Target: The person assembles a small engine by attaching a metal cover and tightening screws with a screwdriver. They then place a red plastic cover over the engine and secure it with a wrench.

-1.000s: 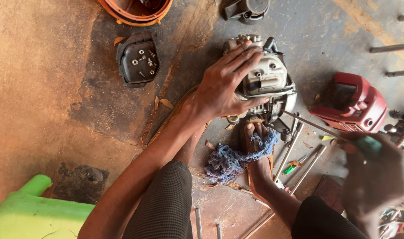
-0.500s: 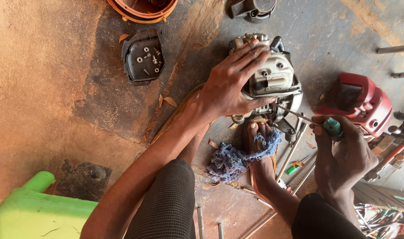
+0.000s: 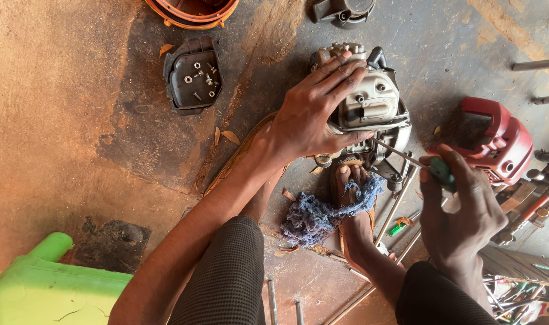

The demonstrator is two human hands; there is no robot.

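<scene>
- Nearest, a green plastic stool (image 3: 46, 283) sits at the lower left on the stained concrete floor (image 3: 76, 150).
- The right hand (image 3: 464, 210) has its grip clenched around a green-handled screwdriver (image 3: 416, 159), whose shaft tip meets the engine's side.
- A blue rag (image 3: 322, 210) lies draped over a sandalled foot (image 3: 352, 204) just below the engine.
- The left hand (image 3: 316, 111) lies spread over the small grey engine (image 3: 370, 105), fingers pressing it down rather than closed on it; the engine stands on the floor.
- A red cover (image 3: 497, 141) lies to the right.
- Farther off, a black tray of screws (image 3: 193, 75) and an orange housing (image 3: 193, 11).
</scene>
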